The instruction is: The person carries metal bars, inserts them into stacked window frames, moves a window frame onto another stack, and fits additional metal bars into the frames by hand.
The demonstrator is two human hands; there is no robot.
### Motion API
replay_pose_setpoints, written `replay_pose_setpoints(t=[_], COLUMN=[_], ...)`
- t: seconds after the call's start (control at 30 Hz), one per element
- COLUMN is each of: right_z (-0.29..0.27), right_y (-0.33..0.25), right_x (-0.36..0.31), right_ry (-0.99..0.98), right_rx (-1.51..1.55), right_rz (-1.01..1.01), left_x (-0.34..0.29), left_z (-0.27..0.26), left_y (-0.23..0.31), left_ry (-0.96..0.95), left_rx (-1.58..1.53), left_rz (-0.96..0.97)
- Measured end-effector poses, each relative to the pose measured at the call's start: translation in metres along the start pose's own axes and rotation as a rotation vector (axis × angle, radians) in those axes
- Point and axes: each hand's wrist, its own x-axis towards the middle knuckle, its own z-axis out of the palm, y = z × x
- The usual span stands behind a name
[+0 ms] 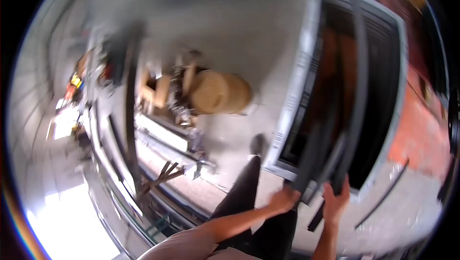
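My left hand (284, 198) is closed around the lower part of a dark strip (309, 164), a little blurred by motion. Beside it, my right hand (336, 201) grips the near end of a long dark grey strip (360, 68), which runs up over a large rectangular frame. Between my hands, another dark strip (330, 161) slants down, its end showing below my fingers. Pale grey edging surrounds the rectangular frame (293, 90), whose inside is dark and partly reddish-brown. I cannot tell how many strips each hand holds.
A tan round drum-like object (223, 92) is on the floor left of the frame. Long metal profiles (129, 116) lie on a rack at left. An orange-red panel (417, 130) lies to the right, with a thin dark strip (383, 197) on the floor near it.
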Motion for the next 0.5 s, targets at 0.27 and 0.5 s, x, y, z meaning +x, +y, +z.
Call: replay_pose_setpoints(t=[0.27, 0.5], right_z=[0.046, 0.18], right_y=[-0.026, -0.069], right_x=[-0.019, -0.086], right_ry=[-0.138, -0.645], right_rx=[-0.358, -0.418], right_rz=[-0.364, -0.684], left_x=[-0.029, -0.142], left_z=[0.005, -0.259], left_y=[0.071, -0.135], left_ry=[-0.147, 1.07], left_rx=[-0.404, -0.316], left_rz=[0.398, -0.007])
